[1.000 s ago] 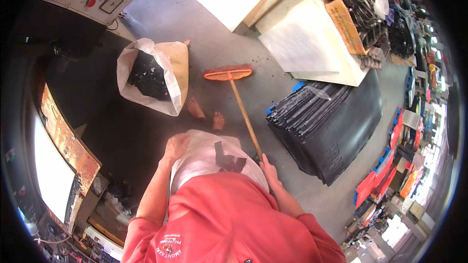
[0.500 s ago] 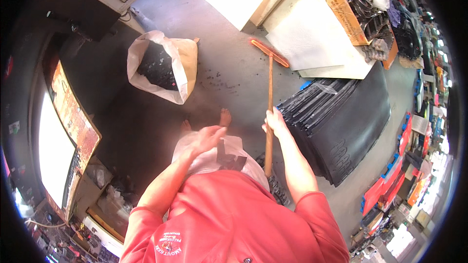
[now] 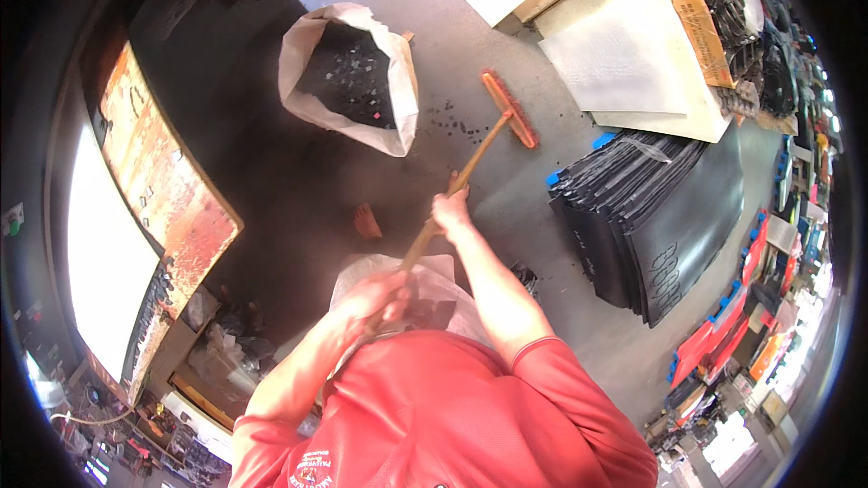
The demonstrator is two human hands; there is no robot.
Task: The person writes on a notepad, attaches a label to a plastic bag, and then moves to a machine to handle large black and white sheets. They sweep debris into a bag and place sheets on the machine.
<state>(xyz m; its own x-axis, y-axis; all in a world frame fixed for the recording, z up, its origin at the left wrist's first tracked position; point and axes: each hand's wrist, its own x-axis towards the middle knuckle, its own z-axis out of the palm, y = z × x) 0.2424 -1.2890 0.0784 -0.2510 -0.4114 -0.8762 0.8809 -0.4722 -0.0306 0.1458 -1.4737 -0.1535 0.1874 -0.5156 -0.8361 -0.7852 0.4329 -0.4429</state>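
Note:
A push broom with an orange-red head and a wooden handle slants across in front of me, its head on the floor to the far right of the sack. Partway up the handle, my right hand is wrapped round the wood. Nearer my body, my left hand closes on the upper end of the same handle; its fingers are slightly blurred. Small dark scraps lie on the floor between the broom head and an open white sack. Dark bits and a few pale ones fill the sack.
To the right stands a stack of black sheets, with pale boards beyond it. An open cardboard box holds black strips there. At left is a worn, rust-stained machine table. One bare foot shows below the sack.
My right hand has swung left with the handle, tilting the broom, which stood nearly straight before. My left hand, free earlier, has taken hold of the handle. The whole view has shifted.

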